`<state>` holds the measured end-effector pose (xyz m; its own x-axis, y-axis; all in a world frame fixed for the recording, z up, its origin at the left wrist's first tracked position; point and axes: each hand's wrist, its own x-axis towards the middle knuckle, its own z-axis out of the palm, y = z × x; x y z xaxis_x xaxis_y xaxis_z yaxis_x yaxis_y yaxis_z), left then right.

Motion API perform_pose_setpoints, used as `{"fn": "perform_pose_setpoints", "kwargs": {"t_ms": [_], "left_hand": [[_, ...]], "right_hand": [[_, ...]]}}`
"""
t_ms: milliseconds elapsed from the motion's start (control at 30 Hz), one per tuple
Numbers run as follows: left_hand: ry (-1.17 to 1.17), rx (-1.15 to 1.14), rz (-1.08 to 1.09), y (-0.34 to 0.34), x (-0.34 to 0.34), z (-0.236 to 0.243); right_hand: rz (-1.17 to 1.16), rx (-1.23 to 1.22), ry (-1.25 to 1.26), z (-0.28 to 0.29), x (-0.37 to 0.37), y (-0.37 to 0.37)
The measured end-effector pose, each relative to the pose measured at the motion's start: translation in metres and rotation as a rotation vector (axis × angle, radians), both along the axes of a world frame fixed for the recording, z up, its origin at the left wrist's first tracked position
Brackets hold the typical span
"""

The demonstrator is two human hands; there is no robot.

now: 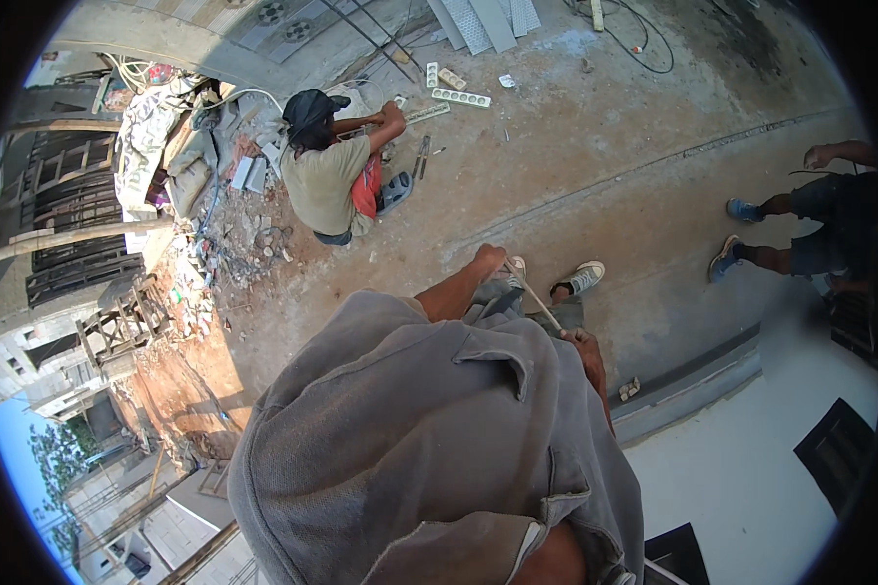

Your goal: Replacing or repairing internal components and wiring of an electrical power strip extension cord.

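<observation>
A thin, pale length of stick or cord [532,292] runs slanting between my two hands in front of my grey top. My left hand [486,263] is closed on its upper end, and my right hand [580,351] grips the lower end at my right side. Below it are my shoes [585,278] on the concrete.
A crouching co-worker [322,185] handles something near power strips [460,97] and tools [421,156]. Another person [819,224] stands at the right. Rubble and sacks [166,136] pile up at the left. A white wall [722,458] rises at the lower right. Panels [478,19] lie at the top.
</observation>
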<state>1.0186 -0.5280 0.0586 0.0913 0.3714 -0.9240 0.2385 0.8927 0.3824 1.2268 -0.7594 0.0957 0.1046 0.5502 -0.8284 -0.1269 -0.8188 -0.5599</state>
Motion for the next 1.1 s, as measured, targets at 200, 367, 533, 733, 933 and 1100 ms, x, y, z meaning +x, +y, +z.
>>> {"fn": "perform_pose_setpoints", "kwargs": {"t_ms": [200,367,533,733,933,1100], "left_hand": [[0.007,-0.030,0.115,-0.009,-0.035,-0.048],[-0.010,-0.034,0.496,0.050,0.050,-0.037],[0.035,0.171,0.368,0.114,0.100,-0.074],[0.034,0.408,-0.164,0.129,0.144,-0.038],[0.211,0.555,-0.959,0.183,0.128,-0.022],[0.121,0.775,-1.275,0.281,0.165,-0.023]], "right_hand": [[0.408,0.108,-0.220,-0.026,0.069,0.093],[0.587,0.190,-0.296,-0.007,0.154,0.193],[0.518,0.161,-0.102,0.027,0.217,0.262],[0.541,0.350,-0.532,-0.058,0.305,0.251],[0.835,0.228,-0.874,-0.047,0.331,0.292],[0.796,0.193,-1.086,-0.075,0.313,0.360]]}}
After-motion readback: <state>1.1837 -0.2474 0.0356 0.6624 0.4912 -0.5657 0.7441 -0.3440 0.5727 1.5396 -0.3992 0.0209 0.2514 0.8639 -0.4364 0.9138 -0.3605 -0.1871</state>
